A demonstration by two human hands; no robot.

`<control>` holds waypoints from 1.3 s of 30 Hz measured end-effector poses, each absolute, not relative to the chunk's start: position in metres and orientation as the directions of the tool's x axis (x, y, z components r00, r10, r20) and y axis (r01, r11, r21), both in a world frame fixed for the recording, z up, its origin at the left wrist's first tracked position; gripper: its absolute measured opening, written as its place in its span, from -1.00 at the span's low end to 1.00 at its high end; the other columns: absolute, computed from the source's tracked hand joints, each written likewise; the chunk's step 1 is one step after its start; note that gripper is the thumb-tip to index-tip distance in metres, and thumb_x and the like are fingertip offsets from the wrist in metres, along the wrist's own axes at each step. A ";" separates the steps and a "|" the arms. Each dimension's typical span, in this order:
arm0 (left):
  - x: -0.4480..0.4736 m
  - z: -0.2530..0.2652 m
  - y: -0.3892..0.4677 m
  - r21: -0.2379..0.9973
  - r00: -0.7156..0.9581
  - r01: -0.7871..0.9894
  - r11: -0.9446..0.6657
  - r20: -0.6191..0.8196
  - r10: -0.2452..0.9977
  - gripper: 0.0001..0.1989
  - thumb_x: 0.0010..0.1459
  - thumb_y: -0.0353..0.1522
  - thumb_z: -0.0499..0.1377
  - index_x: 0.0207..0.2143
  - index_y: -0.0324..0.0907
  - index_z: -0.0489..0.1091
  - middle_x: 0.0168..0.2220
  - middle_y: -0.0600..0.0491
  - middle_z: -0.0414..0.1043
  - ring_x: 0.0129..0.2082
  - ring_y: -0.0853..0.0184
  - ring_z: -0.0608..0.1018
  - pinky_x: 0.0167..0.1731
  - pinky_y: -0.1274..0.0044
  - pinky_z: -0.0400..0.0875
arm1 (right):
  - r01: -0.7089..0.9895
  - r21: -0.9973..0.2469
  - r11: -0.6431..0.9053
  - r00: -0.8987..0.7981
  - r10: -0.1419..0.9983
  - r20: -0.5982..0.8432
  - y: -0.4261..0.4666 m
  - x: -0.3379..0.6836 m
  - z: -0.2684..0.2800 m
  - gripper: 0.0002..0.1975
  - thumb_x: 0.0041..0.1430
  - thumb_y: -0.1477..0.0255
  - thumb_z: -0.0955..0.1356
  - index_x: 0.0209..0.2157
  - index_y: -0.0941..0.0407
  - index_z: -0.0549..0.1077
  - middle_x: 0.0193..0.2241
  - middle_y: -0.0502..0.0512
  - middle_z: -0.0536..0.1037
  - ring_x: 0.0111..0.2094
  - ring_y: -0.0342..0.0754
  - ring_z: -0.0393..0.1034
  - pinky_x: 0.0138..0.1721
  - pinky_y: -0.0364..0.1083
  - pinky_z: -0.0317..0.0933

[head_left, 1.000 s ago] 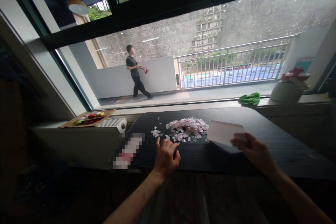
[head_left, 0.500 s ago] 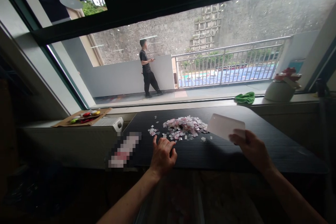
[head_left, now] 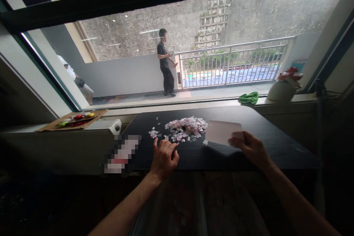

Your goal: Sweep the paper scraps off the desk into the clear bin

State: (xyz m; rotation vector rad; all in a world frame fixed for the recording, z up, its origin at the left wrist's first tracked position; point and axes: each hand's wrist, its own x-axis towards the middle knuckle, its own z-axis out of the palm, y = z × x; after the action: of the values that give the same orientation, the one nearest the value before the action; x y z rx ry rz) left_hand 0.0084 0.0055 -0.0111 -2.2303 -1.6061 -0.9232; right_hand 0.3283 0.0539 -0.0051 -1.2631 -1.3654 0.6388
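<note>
A heap of small white and pinkish paper pieces (head_left: 188,127) lies on the dark table (head_left: 249,155), with a few stray bits to its left. My right hand (head_left: 250,147) grips a thin, pale, flat scraper (head_left: 222,132) by its right end. The scraper's left edge is at the right side of the heap, beside a loose bit of paper. In front of the heap, my left hand (head_left: 164,155) rests at the table's near edge, fingers apart and holding nothing. Its fingertips are close to the stray pieces (head_left: 154,132).
A pixelated patch (head_left: 123,155) covers something at the table's left end. On the sill are a green cloth (head_left: 249,98), a pale jug with a red top (head_left: 282,86), and a cardboard sheet (head_left: 49,123) bearing colourful items. Beyond the window, a person (head_left: 166,62) stands by a railing.
The scraper in my right hand has come in closer to the heap's right side and lower. My left hand keeps its place by the heap. The view has shifted, and a second person appears outside at left.
</note>
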 end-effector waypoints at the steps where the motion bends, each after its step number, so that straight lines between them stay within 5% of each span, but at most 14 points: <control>1: 0.008 -0.011 0.005 0.162 0.196 0.917 -0.365 0.614 0.764 -0.81 0.14 -0.46 0.09 -0.23 -0.13 0.46 -0.30 0.02 0.51 -0.13 0.16 0.49 0.21 0.00 0.04 | 0.318 -0.905 0.283 0.198 0.914 0.355 0.054 0.328 -0.005 -0.71 -0.14 0.18 0.43 -0.41 0.10 0.51 -0.54 0.05 0.58 -0.48 0.01 0.45 -0.43 -0.02 0.35; 20: 0.006 -0.011 0.006 0.102 0.229 0.920 -0.377 0.640 0.733 -0.81 0.14 -0.45 0.08 -0.23 -0.15 0.46 -0.32 0.01 0.51 -0.12 0.12 0.49 0.19 -0.01 0.03 | 0.420 -0.879 0.226 0.351 0.853 0.387 0.049 0.327 0.003 -0.72 -0.15 0.19 0.38 -0.44 0.10 0.46 -0.60 -0.01 0.43 -0.54 -0.06 0.28 -0.48 -0.04 0.21; 39: 0.006 -0.011 0.005 0.103 0.214 0.926 -0.364 0.650 0.729 -0.78 0.16 -0.44 0.06 -0.21 -0.13 0.46 -0.28 -0.02 0.52 -0.04 0.07 0.46 0.21 0.00 -0.02 | 0.402 -0.840 0.363 0.139 0.883 0.448 0.050 0.325 -0.006 -0.75 -0.06 0.19 0.41 -0.44 0.09 0.46 -0.61 -0.03 0.48 -0.57 -0.09 0.33 -0.52 -0.09 0.27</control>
State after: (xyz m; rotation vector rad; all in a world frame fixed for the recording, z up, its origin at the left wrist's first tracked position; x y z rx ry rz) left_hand 0.0056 0.0054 -0.0111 -2.1851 -1.5513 -0.9020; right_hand 0.3247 0.0502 -0.0058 -1.2320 -1.4654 0.5210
